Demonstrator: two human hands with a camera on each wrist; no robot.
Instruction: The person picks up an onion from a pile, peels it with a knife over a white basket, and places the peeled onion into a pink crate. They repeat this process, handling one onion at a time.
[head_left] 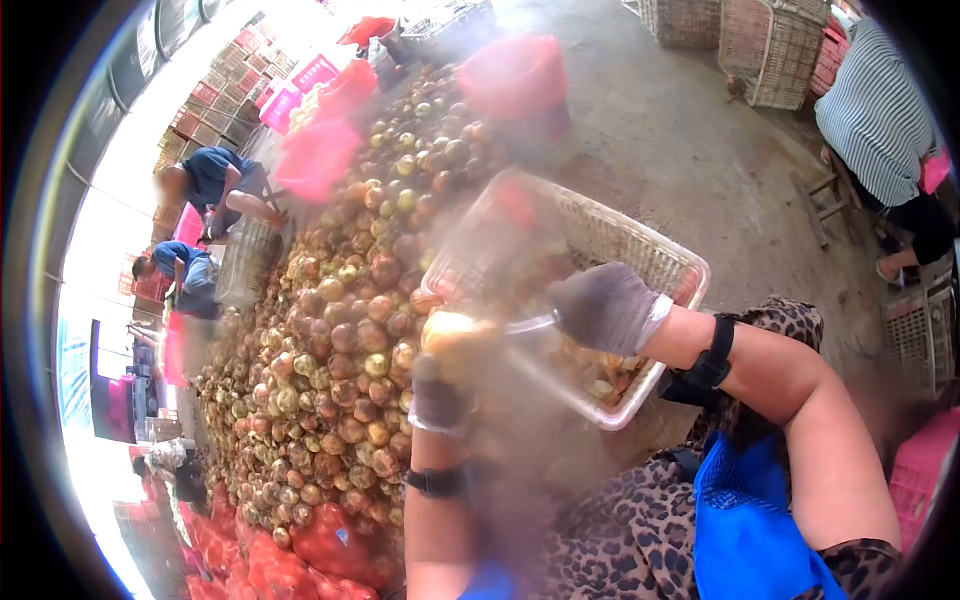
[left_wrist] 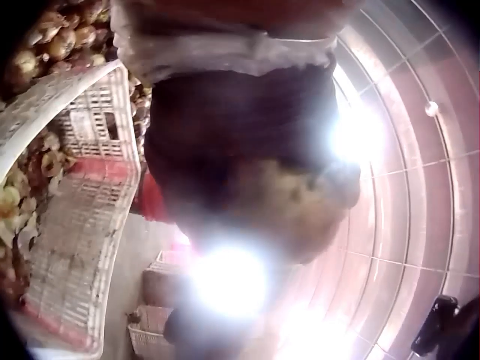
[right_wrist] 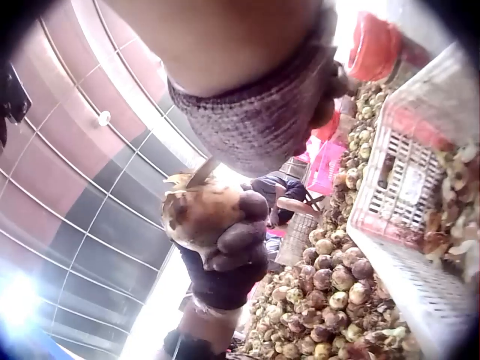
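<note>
Both hands wear dark gloves. My left hand (head_left: 437, 398) grips a pale, partly peeled onion (right_wrist: 196, 219), its fingers wrapped round the side in the right wrist view. From my right hand (head_left: 608, 308) a short knife blade (head_left: 532, 324) points at the onion; the fingers curl round the handle, which is hidden. In the right wrist view the blade meets the onion's top, beside a loose flap of skin. Below the hands stands a white plastic crate (head_left: 690, 262) holding loose skins (right_wrist: 453, 206). The left wrist view is dark and blurred around the onion.
A large heap of onions (head_left: 345, 350) spreads left of the crate. Red mesh bags (head_left: 335, 545) lie at its near end. Pink tubs (head_left: 515, 80) stand beyond it. Two seated people (head_left: 222, 185) work at the left, another person (head_left: 880, 115) at the right, near stacked baskets (head_left: 765, 55).
</note>
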